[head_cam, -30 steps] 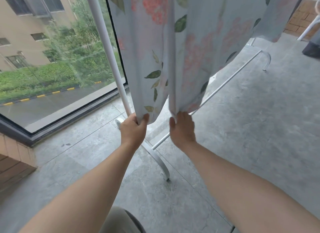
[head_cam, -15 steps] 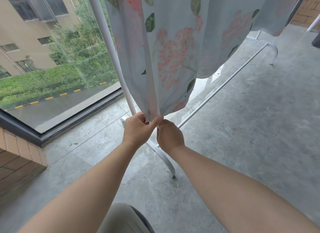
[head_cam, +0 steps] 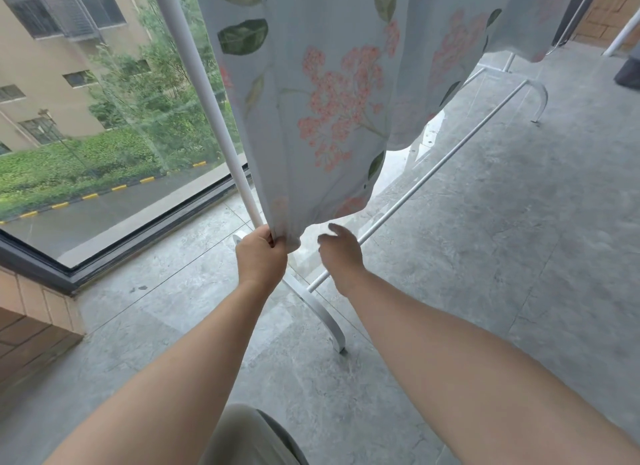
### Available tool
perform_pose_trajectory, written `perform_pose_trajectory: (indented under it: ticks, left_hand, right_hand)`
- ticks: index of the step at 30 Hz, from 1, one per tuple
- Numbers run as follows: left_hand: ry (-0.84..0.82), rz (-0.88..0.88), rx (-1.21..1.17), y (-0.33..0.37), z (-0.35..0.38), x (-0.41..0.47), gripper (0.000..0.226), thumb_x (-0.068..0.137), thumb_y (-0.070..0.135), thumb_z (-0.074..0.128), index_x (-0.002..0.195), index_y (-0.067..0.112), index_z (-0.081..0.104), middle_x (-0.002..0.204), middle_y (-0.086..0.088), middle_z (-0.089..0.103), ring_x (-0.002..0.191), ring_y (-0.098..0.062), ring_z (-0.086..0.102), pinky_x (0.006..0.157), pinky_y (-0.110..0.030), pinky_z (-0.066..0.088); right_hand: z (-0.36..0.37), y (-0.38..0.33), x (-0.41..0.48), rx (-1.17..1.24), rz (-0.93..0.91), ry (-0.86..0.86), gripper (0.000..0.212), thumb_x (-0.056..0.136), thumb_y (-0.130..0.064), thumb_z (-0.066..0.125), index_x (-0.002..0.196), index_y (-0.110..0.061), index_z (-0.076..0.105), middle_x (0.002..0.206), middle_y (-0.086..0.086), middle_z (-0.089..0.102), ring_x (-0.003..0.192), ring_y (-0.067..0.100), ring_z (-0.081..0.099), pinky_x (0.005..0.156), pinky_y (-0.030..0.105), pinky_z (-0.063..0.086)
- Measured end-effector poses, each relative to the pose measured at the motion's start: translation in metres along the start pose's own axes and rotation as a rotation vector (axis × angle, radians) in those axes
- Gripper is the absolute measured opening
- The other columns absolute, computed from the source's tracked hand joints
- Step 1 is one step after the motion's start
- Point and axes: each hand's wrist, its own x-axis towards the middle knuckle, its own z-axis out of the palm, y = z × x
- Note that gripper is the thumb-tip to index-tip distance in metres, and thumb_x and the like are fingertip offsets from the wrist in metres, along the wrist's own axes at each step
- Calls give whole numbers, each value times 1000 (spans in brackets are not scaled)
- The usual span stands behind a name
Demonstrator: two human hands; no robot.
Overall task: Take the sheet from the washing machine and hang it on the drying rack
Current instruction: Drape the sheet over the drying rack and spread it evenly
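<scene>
A pale blue sheet (head_cam: pixel 332 101), printed with pink flower clusters and dark green leaves, hangs from the top of the frame down to its centre, draped on a white drying rack (head_cam: pixel 204 94). The rack's smooth round upright runs down just left of the cloth, its lower end hidden behind the fabric. Its curved flat foot (head_cam: pixel 322 312) rests on the floor below the hands, and a thin low rail (head_cam: pixel 433 169) slants away to a second curved foot at upper right.

At centre frame the left hand (head_cam: pixel 261 258) grips the sheet's bunched lower corner, fingers curled tight round the soft folds. The right hand (head_cam: pixel 341 253), just beside it and below the hem, holds nothing; its fingers are loosely bent and slightly blurred. Bare forearms reach up from the bottom corners.

The floor (head_cam: pixel 485 257) is glossy grey stone-look tile. At left, a large dark-framed window (head_cam: pixel 86 135) shows hedges, a road and a beige building. A brick-tiled ledge (head_cam: pixel 34 312) sits at lower left.
</scene>
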Motion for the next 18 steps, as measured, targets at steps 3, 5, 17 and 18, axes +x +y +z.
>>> perform_pose_trajectory:
  ticks: [3, 5, 17, 18]
  left_hand:
    - [-26, 4, 4, -2, 1, 2, 11, 83, 10, 61, 78, 15, 70, 79, -7, 73, 83, -26, 70, 77, -44, 57]
    - [-23, 3, 15, -3, 0, 2, 13, 85, 8, 60, 80, 15, 71, 81, -7, 74, 84, -26, 69, 77, -43, 58]
    - [90, 32, 64, -13, 8, 0, 17, 86, -2, 51, 77, 8, 61, 74, -7, 66, 72, -23, 62, 59, -18, 44]
    - [90, 34, 40, -16, 8, 0, 19, 86, -2, 51, 77, 11, 61, 73, -5, 67, 71, -22, 66, 62, -23, 49]
  right_hand:
    - [-1, -12, 8, 498, 194, -6, 42, 98, -35, 56, 138, -24, 51, 117, -3, 63, 111, 20, 65, 96, 39, 54]
    - [-4, -19, 11, 639, 225, -50, 22, 98, -34, 56, 117, -24, 62, 116, -4, 67, 102, 16, 70, 96, 37, 54]
    - [-5, -18, 32, 687, 287, 46, 26, 105, -41, 44, 91, -27, 62, 97, -6, 67, 82, 12, 68, 77, 31, 56]
    - [-4, -17, 34, 690, 297, 3, 25, 104, -41, 44, 96, -27, 63, 103, -5, 68, 85, 14, 68, 76, 32, 56]
